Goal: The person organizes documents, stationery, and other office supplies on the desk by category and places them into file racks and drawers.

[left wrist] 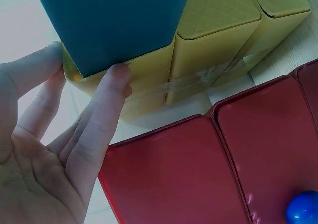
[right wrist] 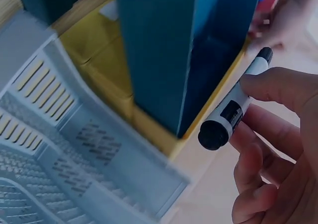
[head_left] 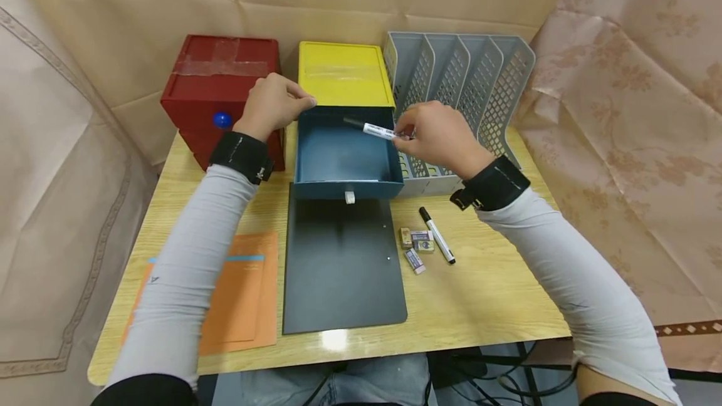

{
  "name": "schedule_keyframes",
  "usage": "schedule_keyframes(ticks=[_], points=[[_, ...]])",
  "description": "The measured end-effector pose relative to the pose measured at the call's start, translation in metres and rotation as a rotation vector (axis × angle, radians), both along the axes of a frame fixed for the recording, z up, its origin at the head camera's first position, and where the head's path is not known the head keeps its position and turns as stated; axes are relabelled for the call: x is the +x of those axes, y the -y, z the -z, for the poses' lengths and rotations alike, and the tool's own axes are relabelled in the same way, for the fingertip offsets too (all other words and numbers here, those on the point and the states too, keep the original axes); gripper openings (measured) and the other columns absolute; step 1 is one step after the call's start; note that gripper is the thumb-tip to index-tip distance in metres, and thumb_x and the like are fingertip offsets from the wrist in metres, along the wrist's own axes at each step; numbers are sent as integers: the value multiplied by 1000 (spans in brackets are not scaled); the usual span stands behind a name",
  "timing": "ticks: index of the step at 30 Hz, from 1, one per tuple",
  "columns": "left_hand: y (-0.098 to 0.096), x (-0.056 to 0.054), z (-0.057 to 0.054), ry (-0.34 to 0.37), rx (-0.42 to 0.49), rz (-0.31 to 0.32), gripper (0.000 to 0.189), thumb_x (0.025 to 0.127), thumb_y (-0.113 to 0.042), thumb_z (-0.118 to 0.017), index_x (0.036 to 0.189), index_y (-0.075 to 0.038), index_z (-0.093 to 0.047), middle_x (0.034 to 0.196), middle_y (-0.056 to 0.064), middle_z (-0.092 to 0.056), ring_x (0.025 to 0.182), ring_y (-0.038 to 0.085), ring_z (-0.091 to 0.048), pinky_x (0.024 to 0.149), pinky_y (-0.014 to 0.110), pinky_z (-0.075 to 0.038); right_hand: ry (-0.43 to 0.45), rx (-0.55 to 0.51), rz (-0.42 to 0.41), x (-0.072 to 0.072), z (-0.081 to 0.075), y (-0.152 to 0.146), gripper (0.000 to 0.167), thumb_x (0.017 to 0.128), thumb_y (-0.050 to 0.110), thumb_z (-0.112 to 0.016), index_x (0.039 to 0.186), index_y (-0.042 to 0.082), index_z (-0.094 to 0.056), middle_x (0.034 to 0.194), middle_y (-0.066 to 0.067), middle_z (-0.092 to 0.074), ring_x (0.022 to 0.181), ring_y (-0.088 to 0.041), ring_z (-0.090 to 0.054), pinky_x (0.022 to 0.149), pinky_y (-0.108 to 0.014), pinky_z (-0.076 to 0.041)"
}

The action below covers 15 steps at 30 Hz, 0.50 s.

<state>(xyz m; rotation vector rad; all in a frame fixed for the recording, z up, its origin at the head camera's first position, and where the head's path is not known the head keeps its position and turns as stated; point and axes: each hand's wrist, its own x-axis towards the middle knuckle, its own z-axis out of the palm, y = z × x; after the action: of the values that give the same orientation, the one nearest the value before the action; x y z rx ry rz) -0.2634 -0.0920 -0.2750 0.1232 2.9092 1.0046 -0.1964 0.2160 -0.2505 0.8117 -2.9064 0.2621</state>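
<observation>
In the head view my right hand (head_left: 437, 133) pinches a white marker with a black cap (head_left: 379, 131) over the pulled-out blue drawer (head_left: 344, 149). The right wrist view shows the marker (right wrist: 233, 105) between thumb and fingers, its black end toward the camera. My left hand (head_left: 274, 103) is at the front left corner of the yellow-topped drawer box (head_left: 345, 71). Seen from the left wrist, its fairly straight fingers (left wrist: 94, 134) touch the yellow casing (left wrist: 149, 75) beside the drawer.
A red drawer box (head_left: 222, 80) with a blue knob stands left, a grey file rack (head_left: 451, 80) right. Another marker (head_left: 437, 235) and several small erasers (head_left: 415, 260) lie on the table, near a dark board (head_left: 344, 268). Orange folders (head_left: 242, 299) lie front left.
</observation>
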Motion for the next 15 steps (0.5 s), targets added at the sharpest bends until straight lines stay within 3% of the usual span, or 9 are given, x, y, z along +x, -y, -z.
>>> schedule_keyframes(ticks=[7, 15], points=[[-4, -1, 1, -1, 5, -6, 43, 97, -49, -65, 123, -17, -76, 121, 7, -72, 101, 26, -61, 76, 36, -51, 0, 45, -86, -3, 9, 31, 19, 94, 28, -72, 103, 13, -79, 96, -4, -72, 81, -20, -66, 69, -39, -55], [-11, -1, 5, -6, 10, 5, 40, 96, -47, -66, 121, -17, -77, 121, 6, -72, 100, 25, -62, 77, 37, -52, 78, 94, -107, -10, 30, 51, 13, 93, 26, -72, 98, 17, -80, 95, -1, -75, 79, -18, -66, 68, -38, -56]])
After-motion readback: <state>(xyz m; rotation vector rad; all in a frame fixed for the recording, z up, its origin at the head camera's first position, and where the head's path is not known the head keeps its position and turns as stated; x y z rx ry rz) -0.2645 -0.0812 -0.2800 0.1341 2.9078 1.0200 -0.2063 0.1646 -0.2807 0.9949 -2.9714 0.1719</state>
